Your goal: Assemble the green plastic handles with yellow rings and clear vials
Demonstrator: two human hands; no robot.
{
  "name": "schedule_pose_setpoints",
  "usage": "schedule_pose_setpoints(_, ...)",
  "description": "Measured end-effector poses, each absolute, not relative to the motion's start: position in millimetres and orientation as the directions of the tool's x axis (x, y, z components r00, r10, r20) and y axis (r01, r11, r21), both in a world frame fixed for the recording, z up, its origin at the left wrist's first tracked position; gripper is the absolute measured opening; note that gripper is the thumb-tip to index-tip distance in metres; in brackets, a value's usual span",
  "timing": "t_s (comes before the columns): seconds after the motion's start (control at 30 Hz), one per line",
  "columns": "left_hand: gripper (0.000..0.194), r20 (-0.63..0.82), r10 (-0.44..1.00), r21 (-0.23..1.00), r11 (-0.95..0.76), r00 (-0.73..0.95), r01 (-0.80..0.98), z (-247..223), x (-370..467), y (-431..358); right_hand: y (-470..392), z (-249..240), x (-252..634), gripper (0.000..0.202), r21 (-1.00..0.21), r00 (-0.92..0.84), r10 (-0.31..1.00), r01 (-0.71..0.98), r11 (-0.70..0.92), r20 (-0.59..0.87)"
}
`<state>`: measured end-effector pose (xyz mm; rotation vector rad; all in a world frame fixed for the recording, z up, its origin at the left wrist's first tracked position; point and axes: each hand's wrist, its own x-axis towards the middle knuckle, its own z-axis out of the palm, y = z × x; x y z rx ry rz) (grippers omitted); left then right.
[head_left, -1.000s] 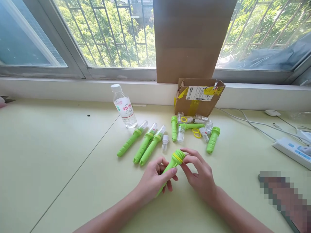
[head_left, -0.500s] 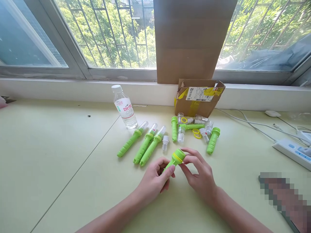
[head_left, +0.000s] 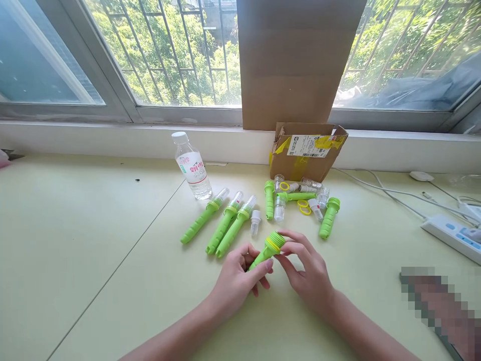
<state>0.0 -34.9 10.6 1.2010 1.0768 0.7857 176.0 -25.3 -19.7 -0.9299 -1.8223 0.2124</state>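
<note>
My left hand (head_left: 237, 273) is closed round the lower part of a green plastic flashlight body (head_left: 259, 258), whose wide threaded end tilts up to the right. A yellow ring (head_left: 272, 245) sits round the body just below the thread. My right hand (head_left: 308, 268) curls at that end, thumb and fingers pinching at the ring's right side. Just beyond my left hand lie three green flashlights (head_left: 233, 231) with clear tips, side by side. A small white-topped clear insert (head_left: 255, 222) lies to the right of them.
Loose green bodies (head_left: 329, 219), clear caps (head_left: 280, 208) and yellow rings (head_left: 304, 207) lie by a cardboard box (head_left: 306, 155). A water bottle (head_left: 193, 170) stands at the back. Cables and a power strip (head_left: 453, 235) are at right, above a blurred flat object (head_left: 439, 311).
The flashlight body has turned slightly in my left hand, and the yellow ring shows a little farther from the threaded end. My right fingers stay at it; the things on the table have not moved.
</note>
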Motion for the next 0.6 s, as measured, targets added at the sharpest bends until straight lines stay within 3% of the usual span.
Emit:
schedule_pose_setpoints(0.23,0.033,-0.194,0.928,0.981,0.181,0.317,0.070,10.1,1.6,-36.2,-27.5,-21.2,173.4,0.035,-0.616,-0.231,0.762,0.471,0.631,0.604)
schedule_pose_setpoints(0.6,0.034,-0.270,0.903,0.963,0.247,0.335,0.110,13.8,1.7,-35.7,-26.9,-21.3,171.8,0.023,-0.543,-0.193,0.707,0.514,0.664,0.681)
